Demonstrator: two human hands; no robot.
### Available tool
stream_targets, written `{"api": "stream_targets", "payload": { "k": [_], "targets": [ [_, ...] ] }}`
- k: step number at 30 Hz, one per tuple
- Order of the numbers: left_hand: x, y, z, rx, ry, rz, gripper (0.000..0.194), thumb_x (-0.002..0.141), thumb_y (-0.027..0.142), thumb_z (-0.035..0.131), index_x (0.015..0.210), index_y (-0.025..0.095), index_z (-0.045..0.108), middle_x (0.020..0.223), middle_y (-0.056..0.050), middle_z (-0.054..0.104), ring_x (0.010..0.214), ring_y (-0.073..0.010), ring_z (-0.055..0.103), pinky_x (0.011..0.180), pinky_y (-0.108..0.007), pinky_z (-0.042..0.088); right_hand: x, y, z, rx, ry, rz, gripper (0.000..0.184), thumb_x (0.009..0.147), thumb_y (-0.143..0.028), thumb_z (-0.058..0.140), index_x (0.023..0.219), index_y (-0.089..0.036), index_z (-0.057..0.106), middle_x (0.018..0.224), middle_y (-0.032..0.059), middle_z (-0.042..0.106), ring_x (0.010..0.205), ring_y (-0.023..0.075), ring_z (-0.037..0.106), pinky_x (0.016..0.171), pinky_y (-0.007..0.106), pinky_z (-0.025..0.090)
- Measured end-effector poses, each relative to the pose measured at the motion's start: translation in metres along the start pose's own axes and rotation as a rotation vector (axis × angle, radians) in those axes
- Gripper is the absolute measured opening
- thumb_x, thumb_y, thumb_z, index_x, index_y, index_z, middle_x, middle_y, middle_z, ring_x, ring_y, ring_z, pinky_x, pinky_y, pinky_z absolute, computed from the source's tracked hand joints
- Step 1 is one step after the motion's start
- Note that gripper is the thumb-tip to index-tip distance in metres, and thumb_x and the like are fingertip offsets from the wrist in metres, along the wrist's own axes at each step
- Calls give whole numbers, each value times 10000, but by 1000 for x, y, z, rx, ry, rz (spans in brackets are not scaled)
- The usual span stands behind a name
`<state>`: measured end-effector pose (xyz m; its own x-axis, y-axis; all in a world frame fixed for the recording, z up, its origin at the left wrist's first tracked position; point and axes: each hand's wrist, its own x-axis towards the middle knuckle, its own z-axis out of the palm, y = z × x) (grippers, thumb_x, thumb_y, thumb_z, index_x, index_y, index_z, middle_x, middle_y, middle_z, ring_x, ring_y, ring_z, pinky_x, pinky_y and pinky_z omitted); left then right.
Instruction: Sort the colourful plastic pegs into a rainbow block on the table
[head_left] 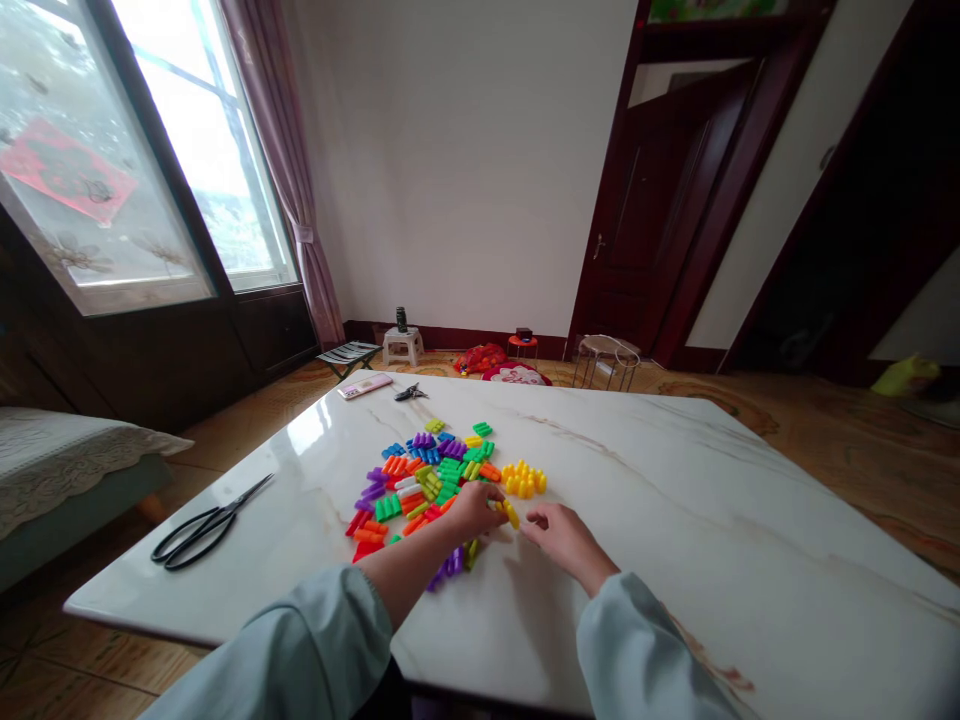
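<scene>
My left hand point(476, 508) pinches a yellow plastic building block point(511, 514) above the tabletop, at the right edge of a colourful block pile point(427, 470). Just to the right is my right hand point(561, 537), its fingers bent and slightly parted. Its fingertips come close to the yellow block, and a small gap shows between them. Beyond both hands sits a cluster of yellow blocks point(523, 479), standing together on the table. The pile mixes green, blue, purple, orange, red, white and lime pieces. My left forearm hides part of its near side.
The white marbled table point(675, 500) carries black-handled scissors point(214, 522) at the left. A phone point(364, 386) and a small dark tool point(411, 392) lie near its far edge. Behind it stand a white stool point(403, 345) and a round metal-legged stool point(607, 352).
</scene>
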<state>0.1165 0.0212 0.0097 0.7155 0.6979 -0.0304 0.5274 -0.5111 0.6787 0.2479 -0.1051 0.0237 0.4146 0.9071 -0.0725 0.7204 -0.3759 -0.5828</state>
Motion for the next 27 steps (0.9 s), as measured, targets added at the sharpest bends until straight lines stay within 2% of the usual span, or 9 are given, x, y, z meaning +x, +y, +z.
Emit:
{"api": "stream_targets", "payload": {
  "k": [5,12,16,22,27],
  "targets": [
    [6,-3,-3,110,-5,11,258,646,181,686,903,180,711,795,9,692,741,-150,626,682,-218,461,-3,-2,-4,-11,-8,3,260,779,-328,644,961,-156,713,921,85,709,866,218,651,750,262,439],
    [23,-14,-11,232,157,-106,272,702,127,579,930,192,712,944,-53,708,924,-197,632,780,-249,448,-7,-9,-7,-10,-24,-14,278,781,-325,644,988,-152,712,938,81,704,881,207,642,753,253,445],
    [30,-17,-6,244,220,-161,238,708,150,585,907,187,711,924,-65,704,876,-198,635,707,-244,438,-12,-13,-10,-2,-23,-31,297,777,-320,650,1007,-143,710,926,83,704,873,202,641,768,253,446],
    [38,-11,5,212,257,-144,142,696,184,615,808,159,697,765,-38,674,731,-169,612,606,-226,392,-12,-17,-10,-5,-26,-35,240,773,-301,646,966,-178,718,921,68,710,850,194,642,729,243,445],
    [46,-13,11,152,281,-133,128,689,202,649,795,137,678,740,-32,659,705,-155,596,592,-218,394,-11,-16,-7,-4,-29,-48,239,771,-289,651,970,-174,718,890,65,714,820,189,644,709,239,444]
  ]
}}
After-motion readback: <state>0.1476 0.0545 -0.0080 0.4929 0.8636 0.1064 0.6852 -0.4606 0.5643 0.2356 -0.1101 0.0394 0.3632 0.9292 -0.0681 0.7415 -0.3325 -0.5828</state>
